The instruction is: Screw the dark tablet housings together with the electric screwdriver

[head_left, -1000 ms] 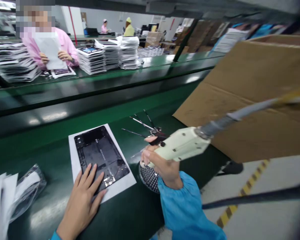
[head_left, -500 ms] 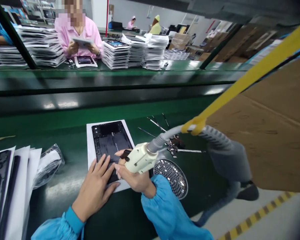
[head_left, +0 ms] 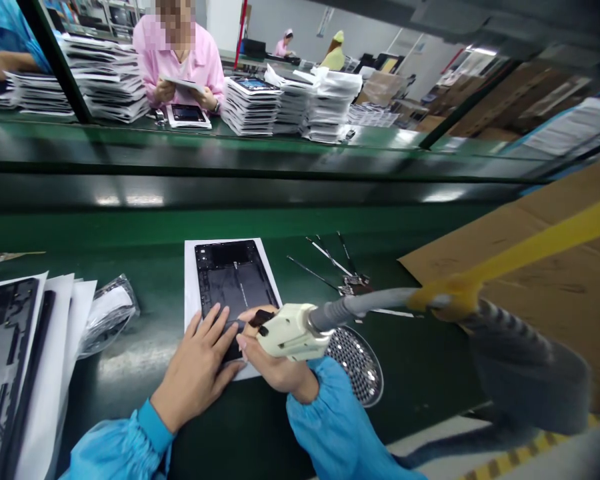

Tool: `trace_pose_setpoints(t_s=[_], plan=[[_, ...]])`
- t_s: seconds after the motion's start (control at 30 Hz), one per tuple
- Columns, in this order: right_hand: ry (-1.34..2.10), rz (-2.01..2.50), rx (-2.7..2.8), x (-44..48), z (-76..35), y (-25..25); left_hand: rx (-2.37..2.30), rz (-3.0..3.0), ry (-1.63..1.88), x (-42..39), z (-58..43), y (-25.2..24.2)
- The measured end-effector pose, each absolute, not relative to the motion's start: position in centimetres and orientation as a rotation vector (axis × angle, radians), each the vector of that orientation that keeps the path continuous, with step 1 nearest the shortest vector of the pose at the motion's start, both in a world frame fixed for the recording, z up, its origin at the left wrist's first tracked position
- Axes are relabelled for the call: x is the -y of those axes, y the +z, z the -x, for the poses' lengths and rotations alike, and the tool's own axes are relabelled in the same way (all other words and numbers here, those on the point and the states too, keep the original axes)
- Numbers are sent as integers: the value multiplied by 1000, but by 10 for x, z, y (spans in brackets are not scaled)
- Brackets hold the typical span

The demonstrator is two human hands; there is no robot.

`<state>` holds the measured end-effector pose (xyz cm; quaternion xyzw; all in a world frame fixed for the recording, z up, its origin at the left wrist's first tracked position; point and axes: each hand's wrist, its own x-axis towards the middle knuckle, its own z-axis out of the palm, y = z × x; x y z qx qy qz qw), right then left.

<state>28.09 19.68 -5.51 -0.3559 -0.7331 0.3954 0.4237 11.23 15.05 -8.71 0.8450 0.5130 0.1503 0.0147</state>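
A black tablet casing [head_left: 233,280] lies flat on white paper [head_left: 193,293], under the left hand's fingers [head_left: 215,333]. A cream electric screwdriver [head_left: 287,331] sits gripped in the right hand's fingers [head_left: 253,350], just over the casing's lower corner.

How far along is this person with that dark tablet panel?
Done: the dark tablet panel lies flat on its white sheet. In hand: the left hand presses on it while the right hand holds a cream hose-fed tool over it. Left: another dark panel lies on papers nearby; whether finished or waiting, I cannot tell.
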Motion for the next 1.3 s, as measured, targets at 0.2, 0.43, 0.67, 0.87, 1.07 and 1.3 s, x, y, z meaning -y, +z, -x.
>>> trace_pose_setpoints(t_s=[0.2, 0.43, 0.67, 0.87, 1.07, 1.3], plan=[[904, 758, 1834, -198, -280, -50, -1586, -2626, 467, -150, -113, -87], [893, 752, 1893, -199, -282, -49, -1585, -2588, 472, -151, -112, -86], [1146, 834, 1493, -210, -287, -38, -1574, -2698, 365, -145, -111, -83], [984, 810, 1710, -213, -311, -36, -1566, -2761, 276, -118, -110, -64], [815, 694, 1817, -212, -315, -32, -2218, -2353, 1083, -100, -72, -51], [1164, 928, 1412, -190, -302, -19, -2792, -1591, 637, -108, -28, -37]])
